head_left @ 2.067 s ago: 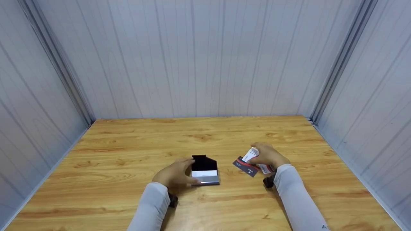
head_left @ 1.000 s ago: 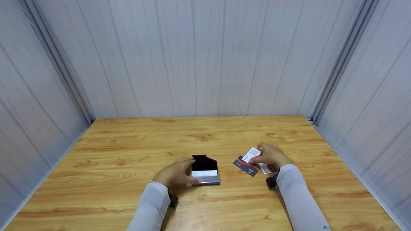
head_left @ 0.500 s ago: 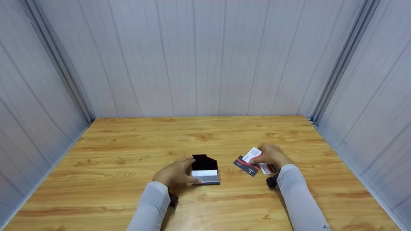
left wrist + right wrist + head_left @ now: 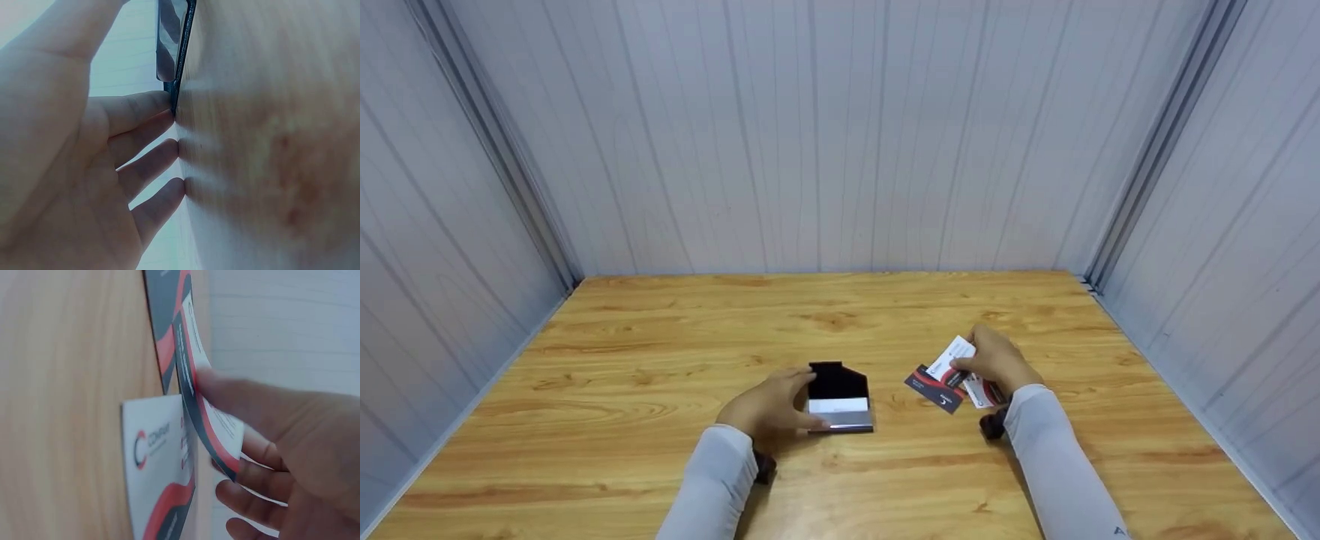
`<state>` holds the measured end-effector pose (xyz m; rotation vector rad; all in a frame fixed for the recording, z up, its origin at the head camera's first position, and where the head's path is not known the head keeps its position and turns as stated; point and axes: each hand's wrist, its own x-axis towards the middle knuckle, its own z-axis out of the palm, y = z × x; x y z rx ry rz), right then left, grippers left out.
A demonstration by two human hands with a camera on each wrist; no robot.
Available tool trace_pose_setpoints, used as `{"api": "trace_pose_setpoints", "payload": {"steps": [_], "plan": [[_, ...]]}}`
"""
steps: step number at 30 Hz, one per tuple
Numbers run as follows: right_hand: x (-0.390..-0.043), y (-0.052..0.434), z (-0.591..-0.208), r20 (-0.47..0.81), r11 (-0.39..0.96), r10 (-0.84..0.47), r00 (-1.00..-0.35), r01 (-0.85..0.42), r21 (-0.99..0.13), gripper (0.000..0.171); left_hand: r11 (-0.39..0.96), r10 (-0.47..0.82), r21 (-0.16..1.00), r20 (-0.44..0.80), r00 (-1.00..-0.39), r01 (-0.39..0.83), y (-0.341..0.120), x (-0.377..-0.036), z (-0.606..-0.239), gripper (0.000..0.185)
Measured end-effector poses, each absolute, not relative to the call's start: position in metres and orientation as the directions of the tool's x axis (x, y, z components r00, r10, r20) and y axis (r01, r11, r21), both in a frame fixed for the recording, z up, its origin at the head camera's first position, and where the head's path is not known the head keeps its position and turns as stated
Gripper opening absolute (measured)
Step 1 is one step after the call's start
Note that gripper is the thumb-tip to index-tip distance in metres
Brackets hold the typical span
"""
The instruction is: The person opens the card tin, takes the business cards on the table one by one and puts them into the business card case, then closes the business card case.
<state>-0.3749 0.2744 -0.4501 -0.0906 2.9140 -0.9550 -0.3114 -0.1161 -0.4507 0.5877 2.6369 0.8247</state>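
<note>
An opened card case with a black lid and silver front lies on the table, white cards showing inside. My left hand rests at its left side, thumb on the silver front and index fingertip at the lid's edge. In the left wrist view the other fingertips touch the tabletop. My right hand pinches a white, red and dark business card between thumb and fingers, and the card bends. Beneath it lie a dark business card and a white one.
The wood-grain tabletop stretches round the hands to white panel walls behind and at both sides. A dark wrist camera sits under the left wrist and another under the right.
My right hand, steady over the cards before, has raised the white card slightly up and away, uncovering more of the other white card. The left hand and case stay put.
</note>
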Motion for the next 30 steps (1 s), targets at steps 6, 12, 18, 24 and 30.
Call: {"api": "trace_pose_setpoints", "payload": {"steps": [6, 12, 18, 24, 30], "plan": [[-0.376, 0.273, -0.45, -0.021, 0.67, -0.061, -0.998, -0.025, -0.742, 0.027, 0.759, 0.462, 0.585, -0.175, -0.869, 0.286, -0.116, -0.31, -0.45, 0.098], [-0.376, 0.278, -0.444, 0.015, 0.644, -0.137, -0.99, -0.101, -0.758, 0.044, 0.766, 0.449, 0.583, -0.184, -0.874, 0.271, -0.116, -0.309, -0.45, 0.098], [-0.374, 0.278, -0.439, -0.043, 0.478, -0.172, -0.984, -0.045, -0.877, 0.043, 0.762, 0.452, 0.588, -0.185, -0.873, 0.27, -0.116, -0.31, -0.45, 0.098], [-0.373, 0.274, -0.436, -0.05, 0.398, -0.204, -0.978, -0.037, -0.917, 0.035, 0.762, 0.446, 0.592, -0.189, -0.875, 0.261, -0.115, -0.309, -0.45, 0.098], [-0.375, 0.27, -0.437, -0.053, 0.385, -0.236, -0.97, -0.043, -0.922, 0.028, 0.765, 0.453, 0.583, -0.187, -0.872, 0.273, -0.115, -0.309, -0.449, 0.098]]}}
